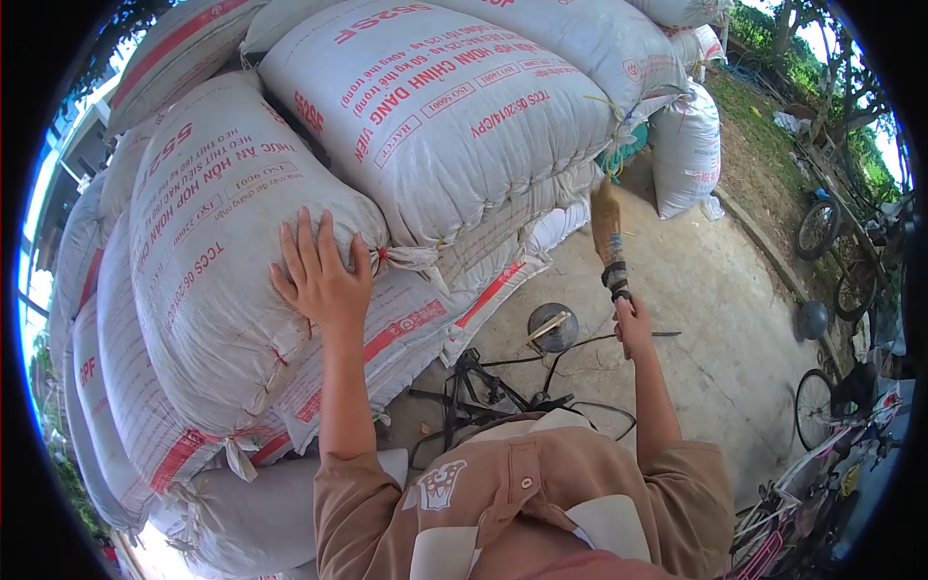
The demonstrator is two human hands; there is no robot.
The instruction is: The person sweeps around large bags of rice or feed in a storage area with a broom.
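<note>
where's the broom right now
In the head view, right of centre, the broom stands upright in the right hand, its bristles beside the stacked sacks and above the concrete floor.

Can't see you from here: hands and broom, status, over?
Left hand open, flat on sack. Right hand gripping broom, bristle end toward the sacks. Round mirror close beside that hand.
</note>
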